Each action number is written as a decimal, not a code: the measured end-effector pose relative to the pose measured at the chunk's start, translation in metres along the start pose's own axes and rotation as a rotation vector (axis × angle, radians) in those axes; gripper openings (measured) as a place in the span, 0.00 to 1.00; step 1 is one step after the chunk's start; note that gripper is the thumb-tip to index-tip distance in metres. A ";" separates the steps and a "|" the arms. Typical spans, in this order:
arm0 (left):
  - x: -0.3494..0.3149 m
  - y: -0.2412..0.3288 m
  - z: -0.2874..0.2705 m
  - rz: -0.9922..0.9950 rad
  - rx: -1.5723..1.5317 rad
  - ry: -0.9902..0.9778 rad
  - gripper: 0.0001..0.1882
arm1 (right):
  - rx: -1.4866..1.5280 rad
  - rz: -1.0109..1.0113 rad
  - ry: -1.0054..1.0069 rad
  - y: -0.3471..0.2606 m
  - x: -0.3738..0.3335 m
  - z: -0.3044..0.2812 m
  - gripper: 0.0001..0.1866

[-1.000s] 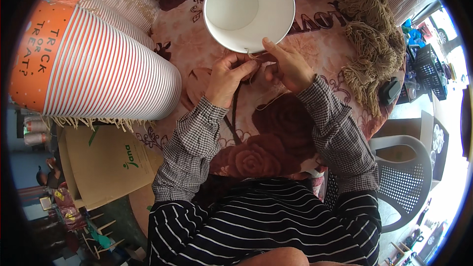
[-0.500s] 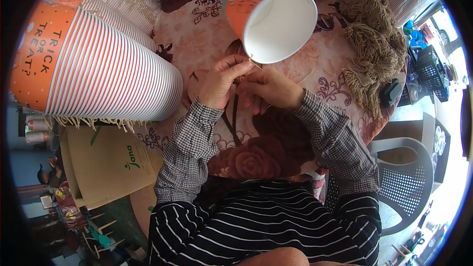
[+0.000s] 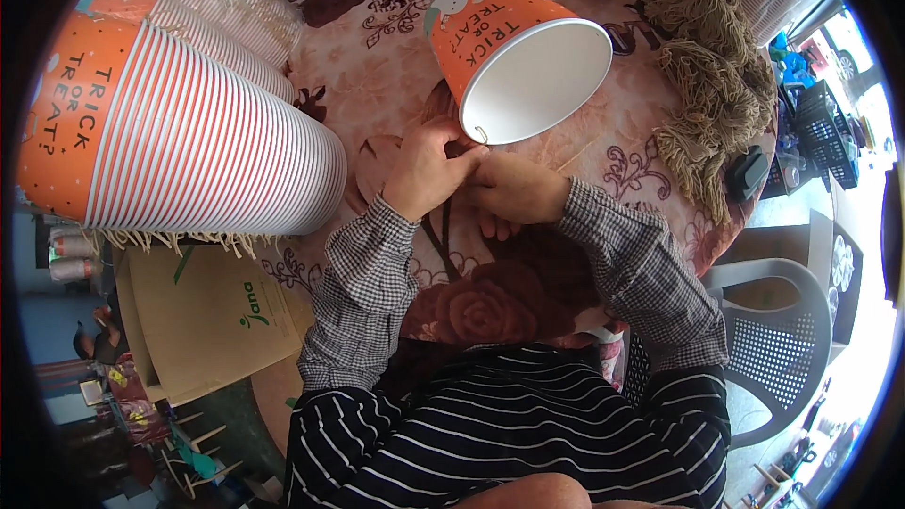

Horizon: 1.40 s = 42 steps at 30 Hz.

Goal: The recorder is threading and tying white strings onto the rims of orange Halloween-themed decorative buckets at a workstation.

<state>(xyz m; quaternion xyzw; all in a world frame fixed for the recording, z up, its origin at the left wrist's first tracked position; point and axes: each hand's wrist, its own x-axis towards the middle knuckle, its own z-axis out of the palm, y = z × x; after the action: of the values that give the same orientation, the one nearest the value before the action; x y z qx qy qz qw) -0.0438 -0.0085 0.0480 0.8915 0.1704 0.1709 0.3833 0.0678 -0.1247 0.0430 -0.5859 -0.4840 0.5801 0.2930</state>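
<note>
A paper bucket (image 3: pixel 504 28), orange outside with dark print and white inside, lies tilted on the table with its mouth facing me. Through its rim nearest me runs a thin tan cord (image 3: pixel 481 135), forming a small loop there. My left hand (image 3: pixel 426 170) is closed just below that rim, pinching the cord. Against it, my right hand (image 3: pixel 517 187) is closed with curled fingers, also at the cord. The cord's ends and most of the fingertips are hidden between the two hands.
Tall nested orange buckets (image 3: pixel 217 132) lie on the left, beside plastic-wrapped stacks (image 3: pixel 226 5). A bundle of tan cords (image 3: pixel 702 104) is heaped at right, near a small black object (image 3: pixel 748 174). Beyond the table edge are a cardboard box (image 3: pixel 212 320) and a grey chair (image 3: pixel 778 349).
The bucket has turned so its printed side shows, and its near rim has dropped toward me. Both hands have moved slightly nearer and pressed closer together; the cord is now a small loop.
</note>
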 end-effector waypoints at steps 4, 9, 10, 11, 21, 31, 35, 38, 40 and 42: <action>-0.001 0.010 0.000 -0.047 -0.008 0.035 0.11 | -0.019 -0.015 0.041 -0.007 -0.005 0.001 0.13; -0.002 0.010 0.005 -0.081 -0.070 0.054 0.11 | -0.132 -0.110 -0.051 0.005 0.003 0.011 0.11; -0.002 0.011 0.005 -0.047 -0.086 0.064 0.11 | -0.132 -0.110 -0.052 0.008 0.004 0.012 0.11; -0.002 0.013 0.005 -0.016 -0.101 0.074 0.11 | -0.175 -0.103 -0.074 0.006 0.003 0.014 0.11; -0.002 0.015 0.006 0.036 -0.048 0.088 0.12 | -0.147 -0.080 -0.078 0.006 0.003 0.012 0.10; 0.002 -0.023 0.000 -0.245 -0.053 0.033 0.18 | -0.162 -0.031 -0.059 -0.009 -0.004 0.013 0.14; 0.011 -0.029 -0.005 -0.378 -0.514 0.052 0.17 | -0.099 0.007 0.010 -0.006 -0.004 0.004 0.15; 0.009 -0.020 -0.010 -0.428 -0.650 0.047 0.16 | -0.081 0.027 0.019 -0.007 -0.005 0.004 0.16; 0.009 -0.020 -0.012 -0.454 -0.673 0.057 0.16 | -0.088 0.032 0.018 -0.007 -0.005 0.003 0.16; 0.008 -0.022 -0.018 -0.426 -0.567 -0.050 0.15 | -0.074 0.035 0.008 -0.007 -0.005 0.004 0.15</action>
<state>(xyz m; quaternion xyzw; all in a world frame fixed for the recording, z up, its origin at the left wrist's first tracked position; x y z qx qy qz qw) -0.0479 0.0205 0.0447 0.6980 0.2886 0.1057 0.6467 0.0633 -0.1270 0.0509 -0.6072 -0.4935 0.5646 0.2628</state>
